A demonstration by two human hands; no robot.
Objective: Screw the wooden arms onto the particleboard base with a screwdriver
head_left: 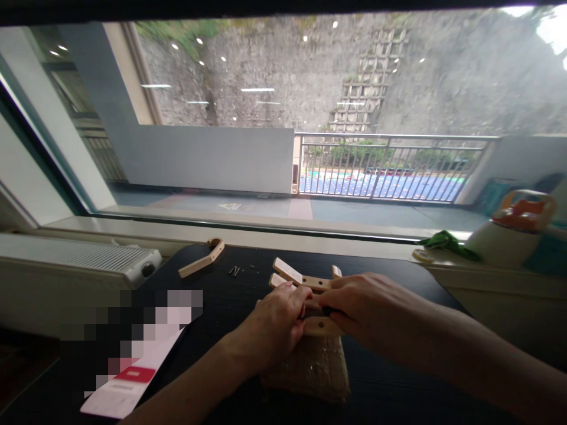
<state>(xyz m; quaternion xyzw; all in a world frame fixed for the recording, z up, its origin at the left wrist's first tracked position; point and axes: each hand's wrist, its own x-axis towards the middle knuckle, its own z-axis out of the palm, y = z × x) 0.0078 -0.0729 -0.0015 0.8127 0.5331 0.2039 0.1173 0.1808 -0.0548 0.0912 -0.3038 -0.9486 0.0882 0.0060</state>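
Pale wooden hook pieces point(316, 283) with drilled holes lie together in front of me. My left hand point(279, 319) grips them from the left, its fingers wrapped over the pieces. From the right, my right hand point(367, 301) is closed with its fingertips close to the wood. A small dark thing point(326, 310) shows at its fingertips, too covered to name. Under the wood sits a brown block wrapped in clear tape point(310, 378). A separate curved wooden hook point(199, 265) rests farther left on the black table, with several small metal screws point(234, 271) near it.
A white and red printed card or sheet point(128, 378), partly blurred out, lies at the left of the black table point(212, 330). A radiator point(80, 260) stands left of it. A green cloth point(445, 242) and a white jug with an orange lid point(505, 236) sit by the window at right.
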